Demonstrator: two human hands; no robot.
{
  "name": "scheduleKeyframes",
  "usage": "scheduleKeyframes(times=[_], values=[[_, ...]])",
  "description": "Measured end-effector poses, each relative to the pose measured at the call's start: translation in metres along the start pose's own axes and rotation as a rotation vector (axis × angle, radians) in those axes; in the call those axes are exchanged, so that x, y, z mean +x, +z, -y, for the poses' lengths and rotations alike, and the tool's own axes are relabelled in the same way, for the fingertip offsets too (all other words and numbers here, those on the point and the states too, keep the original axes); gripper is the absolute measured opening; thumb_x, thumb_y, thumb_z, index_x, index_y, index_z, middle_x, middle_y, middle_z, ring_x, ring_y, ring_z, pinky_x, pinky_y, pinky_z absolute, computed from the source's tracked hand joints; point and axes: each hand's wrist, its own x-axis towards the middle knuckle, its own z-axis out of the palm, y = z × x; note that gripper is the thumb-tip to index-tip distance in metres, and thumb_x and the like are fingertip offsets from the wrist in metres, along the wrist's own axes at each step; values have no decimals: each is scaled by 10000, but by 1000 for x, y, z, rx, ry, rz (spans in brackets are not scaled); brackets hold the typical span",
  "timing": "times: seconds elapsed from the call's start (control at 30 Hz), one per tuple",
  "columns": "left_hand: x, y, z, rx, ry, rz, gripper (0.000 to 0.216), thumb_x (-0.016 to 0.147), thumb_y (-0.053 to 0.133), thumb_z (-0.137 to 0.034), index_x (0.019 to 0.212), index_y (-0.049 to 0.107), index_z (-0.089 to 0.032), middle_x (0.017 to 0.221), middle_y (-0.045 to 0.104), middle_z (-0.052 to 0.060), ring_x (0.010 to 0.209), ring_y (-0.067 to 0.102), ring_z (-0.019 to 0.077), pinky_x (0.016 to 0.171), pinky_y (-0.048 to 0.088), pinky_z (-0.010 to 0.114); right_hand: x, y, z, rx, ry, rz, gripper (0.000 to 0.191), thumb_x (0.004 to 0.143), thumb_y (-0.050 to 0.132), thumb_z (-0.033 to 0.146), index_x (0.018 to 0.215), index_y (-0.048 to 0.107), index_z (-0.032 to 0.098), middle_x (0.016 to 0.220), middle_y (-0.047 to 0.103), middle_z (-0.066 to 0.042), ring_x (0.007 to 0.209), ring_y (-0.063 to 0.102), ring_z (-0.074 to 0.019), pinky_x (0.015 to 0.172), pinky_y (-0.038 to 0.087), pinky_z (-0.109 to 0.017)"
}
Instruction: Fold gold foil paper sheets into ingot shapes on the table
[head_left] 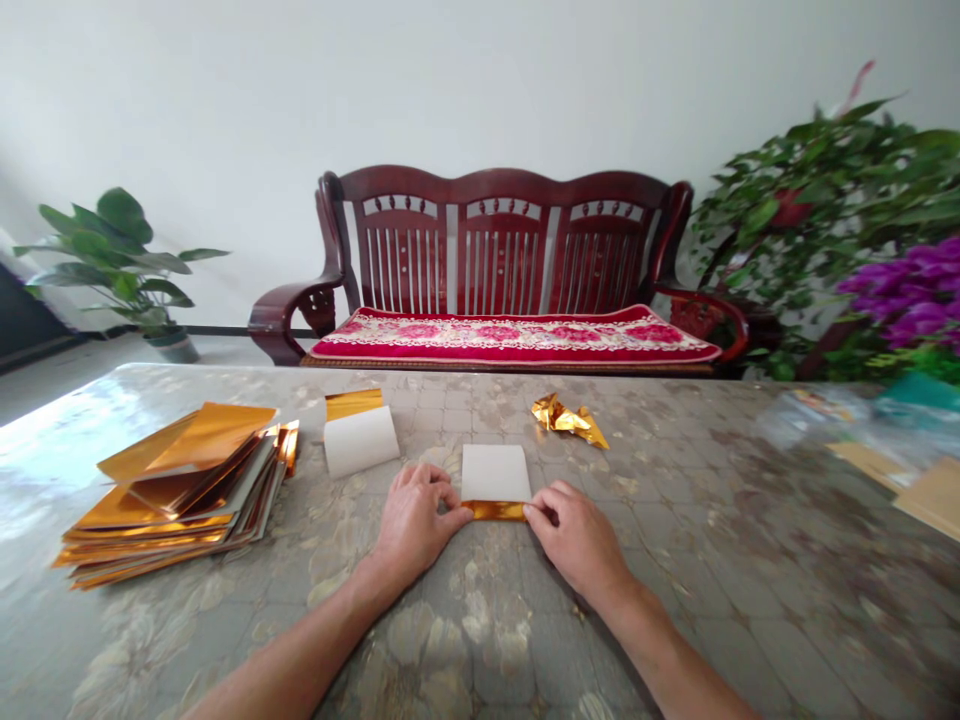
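A small sheet of paper (495,474), white on top with a gold foil edge folded up along its near side, lies on the table in front of me. My left hand (414,522) pinches the left end of that gold fold. My right hand (576,535) pinches the right end, fingers closed on it. Both hands rest on the table top (480,620).
A fanned stack of gold foil sheets (180,490) lies at the left. A partly folded white and gold sheet (360,432) and a crumpled gold folded piece (568,418) lie farther back. Packets blur at the right edge (900,450). Behind the table stand a wooden bench (502,270) and plants.
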Motion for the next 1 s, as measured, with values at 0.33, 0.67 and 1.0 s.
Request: scheduleKeyframes(times=[0.33, 0.67, 1.0], values=[[0, -2, -2, 20, 26, 10, 157, 802, 705, -329, 676, 717, -236, 964, 639, 36, 984, 546, 238, 918, 426, 380, -2, 1, 0, -47, 7, -18, 193, 870, 579, 265, 682, 580, 220, 787, 608, 0, 786, 576, -166, 666, 341, -265], [-1, 2, -3, 44, 22, -11, 189, 820, 688, -336, 672, 710, -222, 944, 622, 37, 971, 539, 226, 915, 412, 372, 0, 5, -2, -88, -26, -38, 204, 869, 598, 267, 673, 567, 217, 771, 599, 0, 781, 569, -168, 660, 336, -263], [0, 3, -3, 25, 6, -18, 148, 790, 709, -324, 674, 739, -237, 937, 618, 41, 974, 524, 233, 901, 415, 376, -1, 6, -3, -104, -34, -43, 210, 871, 604, 267, 672, 559, 217, 768, 594, -1, 772, 567, -169, 656, 337, -267]])
